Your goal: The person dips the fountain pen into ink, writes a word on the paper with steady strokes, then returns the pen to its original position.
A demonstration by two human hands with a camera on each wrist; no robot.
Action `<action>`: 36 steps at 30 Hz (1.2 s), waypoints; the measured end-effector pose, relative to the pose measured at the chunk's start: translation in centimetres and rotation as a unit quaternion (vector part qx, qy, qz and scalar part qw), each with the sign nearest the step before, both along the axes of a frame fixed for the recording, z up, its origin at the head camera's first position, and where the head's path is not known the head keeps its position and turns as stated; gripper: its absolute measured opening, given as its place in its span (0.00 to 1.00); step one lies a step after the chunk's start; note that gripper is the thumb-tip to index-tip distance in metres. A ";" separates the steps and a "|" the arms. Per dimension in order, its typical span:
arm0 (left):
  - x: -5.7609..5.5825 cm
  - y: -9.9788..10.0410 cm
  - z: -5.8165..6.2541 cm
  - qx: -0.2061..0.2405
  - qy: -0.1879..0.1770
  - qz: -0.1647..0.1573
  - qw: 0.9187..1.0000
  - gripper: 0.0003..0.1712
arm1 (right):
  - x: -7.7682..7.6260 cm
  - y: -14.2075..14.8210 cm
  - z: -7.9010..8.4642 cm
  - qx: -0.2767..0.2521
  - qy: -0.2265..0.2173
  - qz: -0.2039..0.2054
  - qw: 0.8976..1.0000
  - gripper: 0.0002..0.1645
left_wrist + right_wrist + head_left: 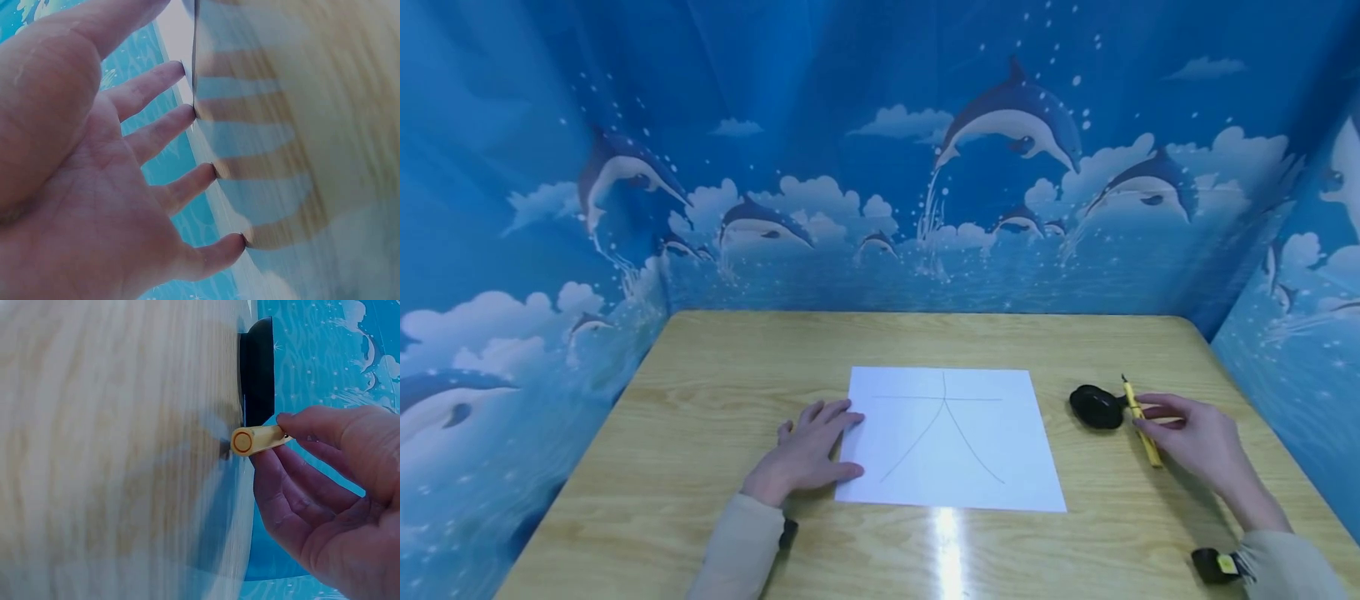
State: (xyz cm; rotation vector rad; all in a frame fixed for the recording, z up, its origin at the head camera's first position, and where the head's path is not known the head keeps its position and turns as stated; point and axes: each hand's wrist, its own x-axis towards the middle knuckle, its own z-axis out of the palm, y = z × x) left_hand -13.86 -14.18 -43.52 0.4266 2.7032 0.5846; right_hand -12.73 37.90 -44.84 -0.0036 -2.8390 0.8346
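Observation:
A white sheet of paper (955, 492) with thin drawn lines lies on the table: one level stroke, a short upright one and two slanting legs. My left hand (808, 450) rests at its left edge, fingers spread and thumb on the sheet. In the left wrist view, the fingertips (228, 250) of that hand touch the tabletop. On the right, my right hand (1198, 437) pinches a yellow pen (1151, 450) with a dark pointed tip between thumb and fingers. Its round butt end (242, 442) faces the right wrist camera. Beside the pen sits a glossy black dish (1096, 407) with a short handle.
The wooden table (737, 350) has its far edge against a blue curtain (820, 100) printed with dolphins and clouds, which also hangs along both sides. A dark band with a yellow label (1216, 567) is on the right wrist.

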 end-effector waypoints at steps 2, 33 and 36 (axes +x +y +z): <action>0.0 0.0 0.0 -0.001 0.001 -0.001 1.000 0.40 | -0.1 0.0 0.0 0.001 -0.003 0.005 1.000 0.22; 0.1 0.3 0.1 0.000 -0.002 -0.002 1.000 0.39 | -0.6 0.5 0.0 0.033 -0.050 0.001 0.998 0.24; 0.1 0.2 0.1 0.003 0.001 0.000 1.000 0.39 | -0.4 0.7 0.0 0.037 -0.033 0.001 0.999 0.23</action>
